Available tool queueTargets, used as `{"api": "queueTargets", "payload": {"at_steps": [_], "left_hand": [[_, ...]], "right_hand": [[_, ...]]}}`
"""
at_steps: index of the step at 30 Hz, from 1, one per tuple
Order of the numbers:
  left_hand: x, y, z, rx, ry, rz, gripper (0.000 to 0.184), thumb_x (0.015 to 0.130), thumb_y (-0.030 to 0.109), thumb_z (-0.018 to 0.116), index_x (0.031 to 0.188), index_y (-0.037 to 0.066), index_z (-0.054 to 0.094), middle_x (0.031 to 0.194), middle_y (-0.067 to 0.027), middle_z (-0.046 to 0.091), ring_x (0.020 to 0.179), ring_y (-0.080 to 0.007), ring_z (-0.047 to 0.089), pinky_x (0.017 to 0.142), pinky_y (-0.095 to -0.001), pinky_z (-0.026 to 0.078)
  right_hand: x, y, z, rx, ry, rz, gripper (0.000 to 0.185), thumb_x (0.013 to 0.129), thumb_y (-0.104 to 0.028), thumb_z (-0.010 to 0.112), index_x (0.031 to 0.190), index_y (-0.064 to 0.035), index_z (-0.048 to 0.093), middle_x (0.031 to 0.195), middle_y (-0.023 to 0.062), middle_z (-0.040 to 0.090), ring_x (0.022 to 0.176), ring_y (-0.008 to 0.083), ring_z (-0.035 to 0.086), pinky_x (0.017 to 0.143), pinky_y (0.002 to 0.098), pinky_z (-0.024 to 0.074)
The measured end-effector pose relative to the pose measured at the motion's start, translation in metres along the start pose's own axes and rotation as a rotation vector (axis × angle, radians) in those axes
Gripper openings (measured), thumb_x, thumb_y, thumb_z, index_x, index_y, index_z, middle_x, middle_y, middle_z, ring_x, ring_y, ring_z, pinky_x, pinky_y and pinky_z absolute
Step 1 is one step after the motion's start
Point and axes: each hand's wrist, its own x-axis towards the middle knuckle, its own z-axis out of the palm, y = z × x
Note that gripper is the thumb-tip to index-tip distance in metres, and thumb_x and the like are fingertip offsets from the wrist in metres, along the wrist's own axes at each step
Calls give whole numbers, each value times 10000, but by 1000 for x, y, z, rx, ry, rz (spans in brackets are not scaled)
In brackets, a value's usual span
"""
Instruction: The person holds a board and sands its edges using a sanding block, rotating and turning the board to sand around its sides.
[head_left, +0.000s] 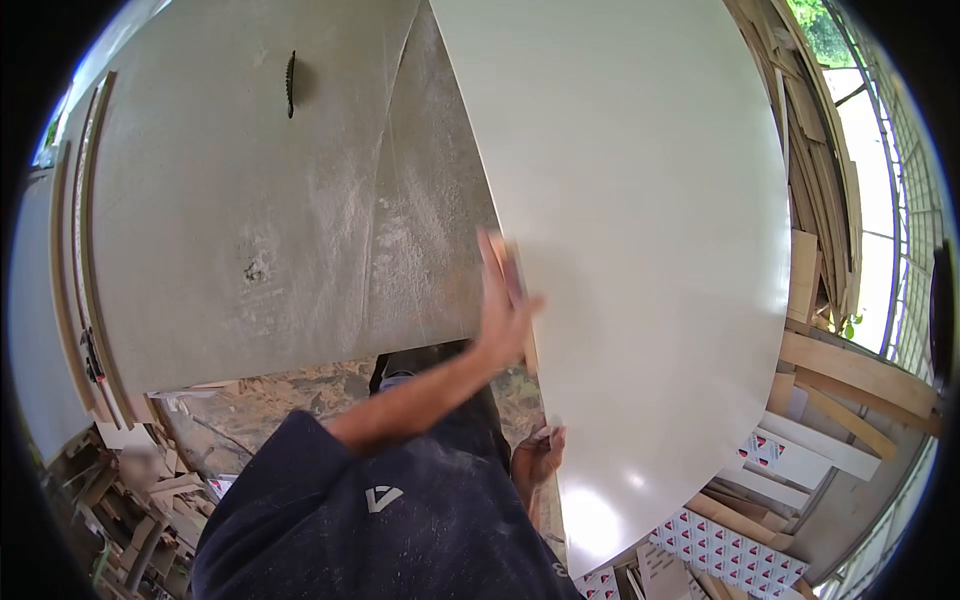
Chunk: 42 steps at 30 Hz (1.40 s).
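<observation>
My left hand [503, 325] reaches across my body to the near edge of a large white board [640, 200]. Motion blurs it a little, but its fingers and thumb close around a narrow brownish block [511, 275], which looks like a sanding block. The block lies along the board's edge, and the thumb is over the white face. Lower down beside the same edge is my right hand [545, 455], its fingers curled. Something small and pale shows at those fingers; I cannot make out what it is.
Left of the board stretches a dusty grey tabletop [200, 200] with a dark curved object [291, 85] on it. Long wooden strips [85, 230] run along its far left side. Wood offcuts [820, 180] and printed panels [730, 550] are stacked on the right. Scraps litter the floor lower left.
</observation>
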Motion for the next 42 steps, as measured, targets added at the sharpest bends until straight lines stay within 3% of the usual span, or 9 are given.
{"api": "queueTargets", "payload": {"at_steps": [7,16,20,24,27,31,35,39,42], "left_hand": [[140,28,-27,-64,41,-369,1091,837,-17,587,1585,147,-191,1565,-215,291,1264,-309,515,981,-408,517],[-11,-16,9,194,-14,-33,1046,858,25,596,1580,73,-160,1506,-253,361,1322,-369,468,1083,-451,430],[119,50,-12,20,46,-614,1044,858,-2,554,1581,107,-192,1483,-223,407,1284,-362,510,1048,-430,464],[4,-12,5,214,-16,-69,1037,872,37,565,1576,86,-195,1510,-247,360,1278,-358,513,1042,-424,471],[-47,-4,21,290,-42,1,1022,878,32,550,1577,90,-193,1510,-256,362,1276,-350,516,1025,-437,479],[130,63,-3,33,111,-605,1044,860,23,575,1584,100,-174,1526,-242,354,1265,-334,513,997,-459,493],[75,6,1,-103,75,-381,1051,830,-35,538,1596,154,-157,1571,-216,278,1315,-320,464,1021,-434,477],[-38,-14,27,319,49,83,1082,808,-57,631,1592,50,-106,1298,-228,533,1100,-306,624,886,-429,536],[64,20,11,76,87,-259,1076,823,32,646,1598,80,-99,1409,-233,477,1207,-325,574,986,-429,499]], "right_hand": [[-6,-5,7,62,-26,-28,244,1026,-129,561,1188,41,630,1206,111,673,1114,193,638,938,207,581],[4,-10,-22,-55,-6,-59,297,1015,-137,585,1248,47,587,1251,113,642,1121,180,629,929,213,572],[-5,-8,-4,18,30,-37,291,1005,-125,598,1247,35,594,1246,109,647,1107,186,637,920,212,574],[8,-9,-25,8,-34,-21,292,1004,-106,594,1261,31,586,1266,109,634,1161,200,610,926,207,577],[10,-11,-27,-9,-2,-40,306,1010,-101,580,1284,36,570,1309,123,609,1214,209,582,930,200,582],[-1,-14,4,-7,49,-47,270,1007,-111,590,1229,42,597,1259,126,638,1135,189,609,907,200,580],[16,-4,-23,-31,-62,-95,240,993,-129,615,1171,32,629,1172,104,676,1035,179,658,920,240,571],[9,-9,-13,-22,51,-66,245,1001,-131,610,1192,23,618,1171,96,675,1009,158,638,876,231,570],[6,-18,-20,0,-6,-102,252,1002,-126,609,1195,36,616,1196,104,669,1093,175,636,921,228,576]]}}
